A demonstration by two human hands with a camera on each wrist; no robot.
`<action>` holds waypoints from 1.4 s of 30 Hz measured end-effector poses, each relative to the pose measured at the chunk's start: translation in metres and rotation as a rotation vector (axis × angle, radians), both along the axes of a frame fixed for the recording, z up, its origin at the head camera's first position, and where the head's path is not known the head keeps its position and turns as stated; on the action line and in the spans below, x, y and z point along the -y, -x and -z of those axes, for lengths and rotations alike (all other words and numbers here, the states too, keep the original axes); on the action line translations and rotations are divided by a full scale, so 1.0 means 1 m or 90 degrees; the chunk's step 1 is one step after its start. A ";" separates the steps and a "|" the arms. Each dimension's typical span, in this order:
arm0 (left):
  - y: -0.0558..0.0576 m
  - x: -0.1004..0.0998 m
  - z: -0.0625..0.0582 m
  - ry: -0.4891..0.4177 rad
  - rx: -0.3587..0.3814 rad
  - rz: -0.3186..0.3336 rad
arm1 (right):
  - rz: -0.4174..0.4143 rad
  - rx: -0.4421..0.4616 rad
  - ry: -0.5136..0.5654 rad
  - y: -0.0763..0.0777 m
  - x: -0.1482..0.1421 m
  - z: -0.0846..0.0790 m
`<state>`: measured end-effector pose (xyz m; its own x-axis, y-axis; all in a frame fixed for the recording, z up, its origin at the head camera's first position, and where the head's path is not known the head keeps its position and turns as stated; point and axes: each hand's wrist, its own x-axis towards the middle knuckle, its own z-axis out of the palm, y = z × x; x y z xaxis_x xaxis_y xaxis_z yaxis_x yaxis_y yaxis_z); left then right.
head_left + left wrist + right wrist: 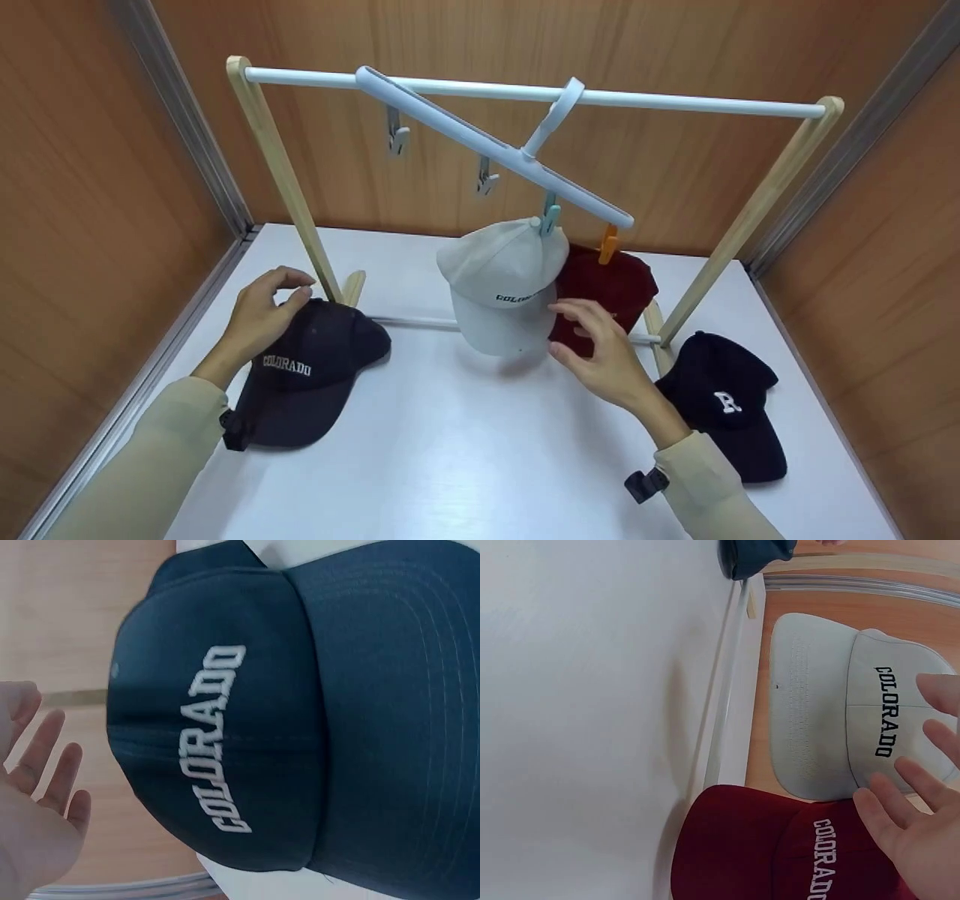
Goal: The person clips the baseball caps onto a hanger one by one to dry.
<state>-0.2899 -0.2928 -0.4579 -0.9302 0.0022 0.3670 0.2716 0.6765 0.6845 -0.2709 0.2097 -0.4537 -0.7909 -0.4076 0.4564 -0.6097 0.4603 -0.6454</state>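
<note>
Left hand (pixel 259 315) fingers loosely curled over dark cap (pixel 307 375), right hand (pixel 604 360) fingers spread, partly covering maroon cap (pixel 611 289)

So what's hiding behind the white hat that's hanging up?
Behind the white hat hangs a dark red hat on an orange clip. Its left edge is covered by the white hat, and the right hand hides its lower part.

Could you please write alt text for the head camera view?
Two hands reach over a white table: the left touches a dark Colorado cap, the right nears grey and maroon caps clipped to a hanger.
</note>
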 end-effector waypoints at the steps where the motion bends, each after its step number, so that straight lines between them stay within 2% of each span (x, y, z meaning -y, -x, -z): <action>1: 0.001 0.002 0.002 -0.002 0.008 -0.002 | -0.001 0.003 0.002 0.000 0.000 0.001; 5: 0.006 0.011 0.007 -0.008 0.047 -0.010 | 0.005 0.012 0.003 -0.002 0.003 0.004; 11: 0.011 0.021 0.010 -0.012 0.132 -0.009 | -0.003 0.023 0.005 -0.005 0.006 0.006; 18: 0.017 0.025 0.011 -0.005 0.235 0.042 | -0.011 0.035 0.006 -0.009 0.009 0.010; 23: 0.022 0.027 0.016 -0.014 0.287 0.063 | -0.027 0.046 0.017 -0.011 0.011 0.014; 29: 0.026 0.035 0.022 -0.017 0.323 0.073 | -0.037 0.052 0.029 -0.013 0.014 0.017; 30: 0.023 0.033 0.018 -0.019 0.331 0.075 | -0.038 0.053 0.030 -0.013 0.014 0.018; 35: 0.024 0.036 0.021 -0.023 0.353 0.079 | -0.027 0.052 0.030 -0.015 0.018 0.023; 37: 0.026 0.039 0.027 -0.018 0.342 0.078 | -0.026 0.055 0.027 -0.015 0.019 0.025; 42: 0.027 0.038 0.030 -0.004 0.308 0.066 | -0.043 0.054 0.030 -0.016 0.019 0.028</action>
<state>-0.3172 -0.3304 -0.4883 -0.9889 0.1028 -0.1068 -0.0129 0.6582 0.7527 -0.2553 0.1904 -0.4819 -0.7987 -0.4414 0.4090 -0.5808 0.3876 -0.7159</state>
